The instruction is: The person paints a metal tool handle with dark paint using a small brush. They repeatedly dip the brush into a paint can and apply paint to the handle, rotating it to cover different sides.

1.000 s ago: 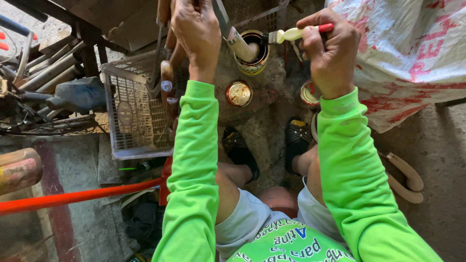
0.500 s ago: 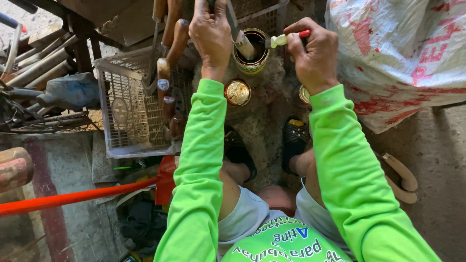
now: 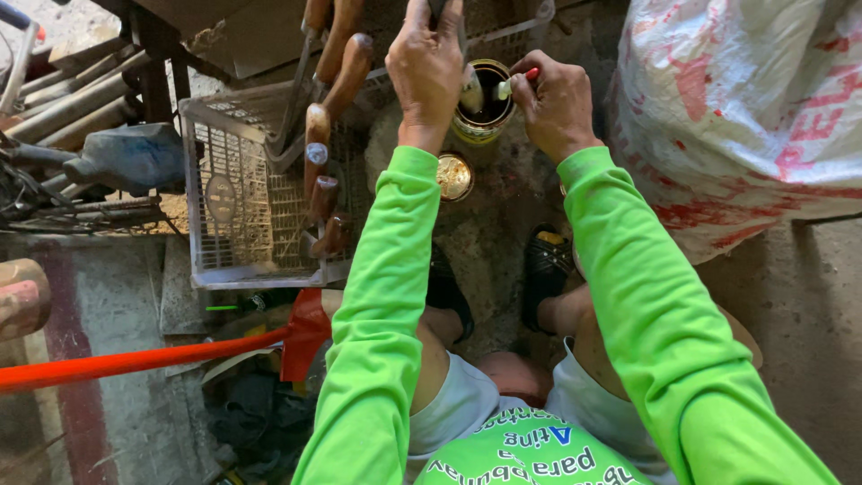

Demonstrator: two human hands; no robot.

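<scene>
The left hand (image 3: pixel 429 67) reaches forward over an open tin can (image 3: pixel 483 112) that stands on the rough concrete floor (image 3: pixel 808 305) in front of the person's sandalled feet. Its fingers (image 3: pixel 422 22) are closed around a tool whose handle runs out of the top of the view; the pale lower end of that tool (image 3: pixel 471 90) hangs just at the can's left rim. What kind of tool it is cannot be made out, since the hand hides most of it. The right hand (image 3: pixel 557 103) sits just to the right of the can, fingers pinched together on a small brush (image 3: pixel 514 83) with a red handle and a pale tip, and that tip lies over the can's dark opening. So the can lies between the two hands, directly beneath both sets of fingers. The can's round gold lid (image 3: pixel 454 176) lies flat on the floor near the left wrist. Left of the arms stands a white plastic crate (image 3: pixel 242 216) holding wooden-handled tools (image 3: pixel 325 135). A printed white sack (image 3: pixel 745 117) bulks up on the right, and an orange-handled shovel (image 3: pixel 162 355) crosses the lower left
</scene>
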